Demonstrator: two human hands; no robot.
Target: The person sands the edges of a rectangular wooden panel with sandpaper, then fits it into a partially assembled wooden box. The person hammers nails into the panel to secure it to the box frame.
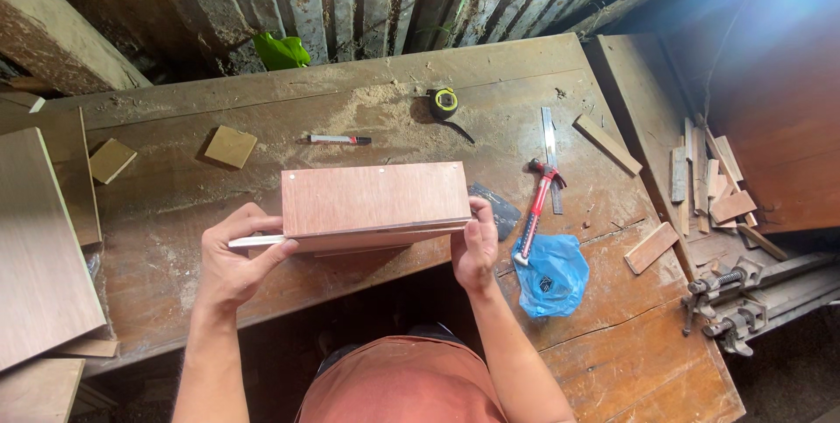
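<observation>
hiding hands' fingertips (perhaps): box

Tabletop w/ sawdust: tape measure at 12, red hammer and blue bag at 3, marker, wood squares approx. 10.

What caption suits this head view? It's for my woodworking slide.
Left hand and right hand hold a plywood box over a dusty workbench, hammer nearby.

The worn wooden table carries sawdust, a tape measure, a marker, a red-handled hammer, a steel ruler, a blue bag and wood offcuts.
</observation>
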